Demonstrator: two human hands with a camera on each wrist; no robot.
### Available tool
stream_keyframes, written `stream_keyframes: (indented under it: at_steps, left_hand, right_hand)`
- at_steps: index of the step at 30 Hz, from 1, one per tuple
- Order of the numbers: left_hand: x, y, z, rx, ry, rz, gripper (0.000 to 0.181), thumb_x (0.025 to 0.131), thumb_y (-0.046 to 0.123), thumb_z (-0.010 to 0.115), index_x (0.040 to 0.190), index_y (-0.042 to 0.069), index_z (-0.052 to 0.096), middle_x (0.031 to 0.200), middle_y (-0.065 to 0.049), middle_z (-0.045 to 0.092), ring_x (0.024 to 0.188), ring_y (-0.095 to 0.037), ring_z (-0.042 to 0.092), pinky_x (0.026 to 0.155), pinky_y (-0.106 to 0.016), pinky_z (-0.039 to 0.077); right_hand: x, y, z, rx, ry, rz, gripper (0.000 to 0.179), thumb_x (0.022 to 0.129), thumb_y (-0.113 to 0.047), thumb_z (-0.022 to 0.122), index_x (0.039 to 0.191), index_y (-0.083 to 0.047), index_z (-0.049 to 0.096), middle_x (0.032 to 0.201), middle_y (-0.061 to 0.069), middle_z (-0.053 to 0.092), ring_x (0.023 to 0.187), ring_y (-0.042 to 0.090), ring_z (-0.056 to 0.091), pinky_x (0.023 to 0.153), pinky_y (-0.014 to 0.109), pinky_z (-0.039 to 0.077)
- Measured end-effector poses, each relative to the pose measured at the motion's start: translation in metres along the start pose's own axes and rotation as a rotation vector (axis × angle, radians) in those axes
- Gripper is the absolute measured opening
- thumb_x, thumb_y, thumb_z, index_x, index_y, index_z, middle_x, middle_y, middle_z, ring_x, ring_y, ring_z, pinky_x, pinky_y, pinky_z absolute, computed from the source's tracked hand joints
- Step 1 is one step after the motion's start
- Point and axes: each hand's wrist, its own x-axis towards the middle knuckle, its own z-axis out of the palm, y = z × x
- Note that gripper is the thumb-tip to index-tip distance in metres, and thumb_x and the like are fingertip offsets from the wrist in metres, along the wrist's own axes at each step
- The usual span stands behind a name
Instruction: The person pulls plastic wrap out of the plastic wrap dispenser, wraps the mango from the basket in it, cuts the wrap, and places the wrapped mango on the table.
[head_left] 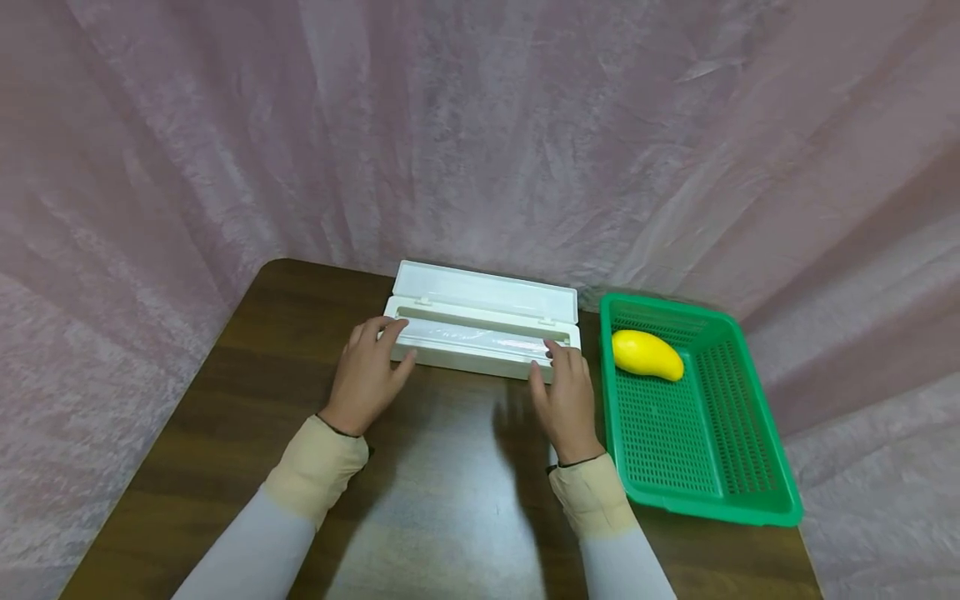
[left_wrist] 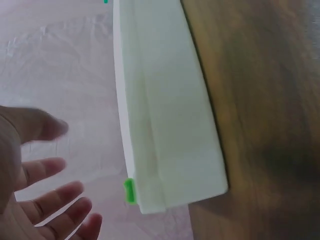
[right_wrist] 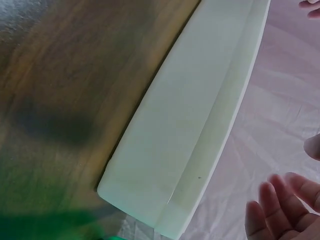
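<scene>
A long white plastic-wrap dispenser (head_left: pixel 480 357) lies near the back of the table with its lid (head_left: pixel 483 290) raised. Inside it is a roll of clear wrap (head_left: pixel 465 336). My left hand (head_left: pixel 367 375) hovers at the dispenser's left end, thumb and fingers spread. At the right end, my right hand (head_left: pixel 566 400) is held the same way, its fingertips over the front edge. Both wrist views show the dispenser's smooth front wall (left_wrist: pixel 175 115), with fingers (left_wrist: pixel 55 200) apart from it and nothing between them. A small green tab (left_wrist: pixel 130 191) sticks out near one end.
A green plastic basket (head_left: pixel 757 400) stands at the right of the brown wooden table (head_left: pixel 420 517), close beside my right forearm. It holds a yellow mango (head_left: pixel 647 356). A pink curtain (head_left: pixel 480 150) hangs right behind the dispenser.
</scene>
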Motion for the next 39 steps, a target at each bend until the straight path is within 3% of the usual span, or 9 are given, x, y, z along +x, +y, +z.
stream_keyframes:
  at_steps: [7, 16, 29, 39]
  left_hand:
    - [0.015, 0.003, 0.003, 0.022, -0.004, -0.014, 0.027, 0.091, 0.017, 0.071, 0.115, 0.004, 0.071, 0.113, -0.017, 0.065, 0.106, -0.04, 0.057, 0.092, -0.052, 0.048]
    - [0.029, 0.001, 0.012, 0.054, -0.011, -0.031, 0.012, 0.089, 0.014, 0.073, 0.098, 0.005, 0.073, 0.101, -0.016, 0.067, 0.096, -0.039, 0.06, 0.087, -0.053, 0.048]
    - [0.04, -0.015, 0.026, 0.068, -0.143, -0.045, 0.014, 0.092, 0.019, 0.073, 0.1, 0.008, 0.076, 0.107, -0.011, 0.07, 0.103, -0.036, 0.059, 0.088, -0.05, 0.043]
    - [0.051, -0.018, 0.026, 0.092, -0.225, -0.055, 0.022, 0.091, 0.025, 0.076, 0.105, 0.008, 0.077, 0.106, -0.011, 0.071, 0.098, -0.033, 0.062, 0.084, -0.05, 0.045]
  right_hand:
    - [0.008, 0.003, 0.007, -0.027, -0.025, 0.063, 0.039, 0.095, -0.02, 0.066, 0.126, 0.004, 0.062, 0.106, 0.022, 0.061, 0.098, 0.04, 0.056, 0.087, 0.051, 0.048]
    - [0.013, 0.014, 0.018, -0.054, 0.038, 0.095, 0.026, 0.094, -0.013, 0.07, 0.116, 0.0, 0.068, 0.103, 0.02, 0.058, 0.094, 0.037, 0.054, 0.08, 0.047, 0.048]
    - [0.027, 0.029, 0.031, -0.092, -0.067, 0.188, 0.022, 0.093, -0.013, 0.071, 0.111, 0.0, 0.073, 0.11, 0.021, 0.062, 0.097, 0.039, 0.053, 0.089, 0.049, 0.044]
    - [0.037, 0.033, 0.031, -0.1, -0.117, 0.17, 0.022, 0.092, -0.014, 0.069, 0.109, -0.001, 0.075, 0.112, 0.021, 0.07, 0.104, 0.043, 0.057, 0.087, 0.052, 0.042]
